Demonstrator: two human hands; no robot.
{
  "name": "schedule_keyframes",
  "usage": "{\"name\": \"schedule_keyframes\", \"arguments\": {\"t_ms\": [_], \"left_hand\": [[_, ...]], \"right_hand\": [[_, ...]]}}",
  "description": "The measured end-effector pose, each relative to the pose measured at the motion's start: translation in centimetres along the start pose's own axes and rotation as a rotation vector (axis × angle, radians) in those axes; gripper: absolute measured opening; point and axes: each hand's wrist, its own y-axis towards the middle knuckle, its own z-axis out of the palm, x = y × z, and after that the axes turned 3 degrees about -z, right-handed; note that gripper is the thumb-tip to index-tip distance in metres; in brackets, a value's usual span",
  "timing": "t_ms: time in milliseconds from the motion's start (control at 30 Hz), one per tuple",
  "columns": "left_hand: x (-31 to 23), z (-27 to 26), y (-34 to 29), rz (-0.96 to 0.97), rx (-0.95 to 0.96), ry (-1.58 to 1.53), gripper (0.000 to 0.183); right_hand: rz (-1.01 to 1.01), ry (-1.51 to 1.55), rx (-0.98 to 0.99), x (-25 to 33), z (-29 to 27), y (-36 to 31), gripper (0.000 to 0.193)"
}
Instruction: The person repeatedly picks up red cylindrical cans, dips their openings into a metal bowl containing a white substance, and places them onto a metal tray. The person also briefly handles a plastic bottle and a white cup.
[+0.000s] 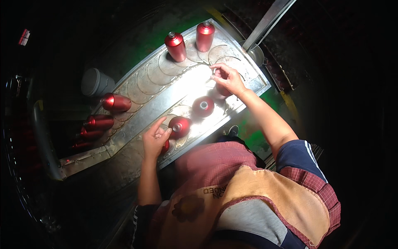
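Several shiny red bottles with narrow necks stand on a metal conveyor (153,110) of overlapping curved plates. My left hand (154,139) is beside a red bottle (179,127) on the near lane, its thumb and fingers apart. Another red bottle (166,146) is partly hidden behind that hand. My right hand (229,79) hovers over a red bottle (223,89) farther along the near lane, with thumb and forefinger spread. The hand covers much of that bottle, so any contact is hard to judge. Between the two hands stands one more red bottle (203,106).
On the far lane, two red bottles (175,46) stand at the upper end and several more (116,102) at the left. A raised metal divider (141,120) separates the lanes under a bright glare. A white bucket (97,82) sits beyond; a metal post (267,25) rises upper right.
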Motion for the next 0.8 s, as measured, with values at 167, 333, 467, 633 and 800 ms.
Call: {"name": "schedule_keyframes", "arguments": {"t_ms": [167,333,467,633,800], "left_hand": [[-1.3,3.3,0.4,0.13,-0.137,-0.027,0.032],[-6.3,12.9,1.4,0.416,-0.616,0.118,0.026],[-13.3,26.3,1.6,0.322,-0.576,-0.081,0.027],[-20.3,45.3,5.7,0.335,-0.208,-0.117,0.032],[-23.7,58.2,9.9,0.116,-0.03,-0.092,0.03]], "right_hand": [[-0.386,-0.255,-0.327,3.7,-10.1,-3.6,0.032],[-0.183,-0.07,-0.352,3.5,-28.2,-9.6,0.031],[-0.043,-0.003,-0.471,2.3,-40.7,-15.0,0.031],[0.0,0.1,-0.466,1.0,-52.0,-15.2,0.035],[-0.012,0.215,-0.524,-4.3,-63.0,-11.4,0.032]]}}
